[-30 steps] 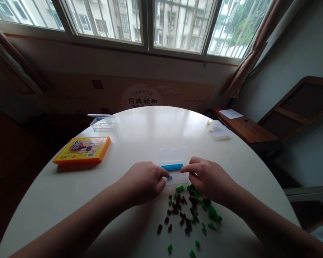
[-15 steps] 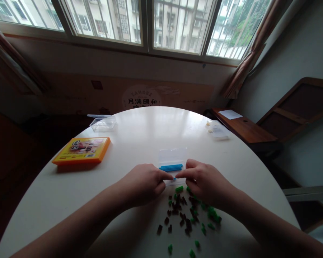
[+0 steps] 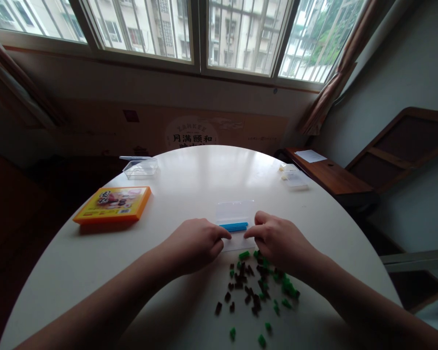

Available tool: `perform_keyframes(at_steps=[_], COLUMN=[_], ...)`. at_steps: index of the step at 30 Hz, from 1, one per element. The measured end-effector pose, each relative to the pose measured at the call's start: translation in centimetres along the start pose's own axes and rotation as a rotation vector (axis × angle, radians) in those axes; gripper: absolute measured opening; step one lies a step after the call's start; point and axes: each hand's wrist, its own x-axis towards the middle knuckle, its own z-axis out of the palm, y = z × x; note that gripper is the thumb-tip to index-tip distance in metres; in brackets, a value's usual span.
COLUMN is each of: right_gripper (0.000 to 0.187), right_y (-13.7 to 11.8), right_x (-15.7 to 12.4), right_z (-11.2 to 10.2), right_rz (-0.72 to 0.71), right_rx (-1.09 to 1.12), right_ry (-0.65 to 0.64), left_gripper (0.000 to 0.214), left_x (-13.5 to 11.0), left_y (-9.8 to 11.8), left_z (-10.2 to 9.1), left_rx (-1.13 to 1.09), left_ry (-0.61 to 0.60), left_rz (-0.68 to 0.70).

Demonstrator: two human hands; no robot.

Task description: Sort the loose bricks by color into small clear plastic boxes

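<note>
A row of small blue building bricks (image 3: 235,227) lies across a clear plastic box with its lid open (image 3: 235,210), straight in front of me. My left hand (image 3: 196,243) is at the row's left end, its index finger stretched out just below the bricks and its thumb apart. On the other side, my right hand (image 3: 279,240) points its index finger towards the row's right end, with the remaining fingers curled. Neither hand visibly holds anything. Below the box are scattered loose brown bricks (image 3: 255,304) and green bricks (image 3: 288,287); my right hand partly hides some.
An orange and yellow box (image 3: 113,204) lies at the left of the round white table (image 3: 190,194). Behind it stands an open clear container (image 3: 140,168). Another clear container (image 3: 295,179) sits at the far right, near a brown wooden surface (image 3: 336,170) beyond the table.
The small blue brick between my index fingertips no longer shows there. Both index fingers have moved slightly up towards the blue row and farther apart.
</note>
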Motion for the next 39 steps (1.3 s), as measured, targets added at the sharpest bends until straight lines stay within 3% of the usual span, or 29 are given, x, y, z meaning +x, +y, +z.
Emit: perform_keyframes(at_steps=[10,39], right_gripper=[0.031,0.031], right_y=[-0.26,-0.13], right_x=[-0.15,-0.38], right_z=[-0.25,0.44], right_rz=[0.079,0.081], right_rx=[-0.094,-0.086], right_ry=[0.090,0.028], left_gripper=[0.038,0.035], left_x=[-0.10,-0.05], left_y=[0.03,-0.44], left_z=[0.30,0.89], left_rx=[0.037,0.076], left_ry=[0.050,0.083], left_rz=[0.036,0.100])
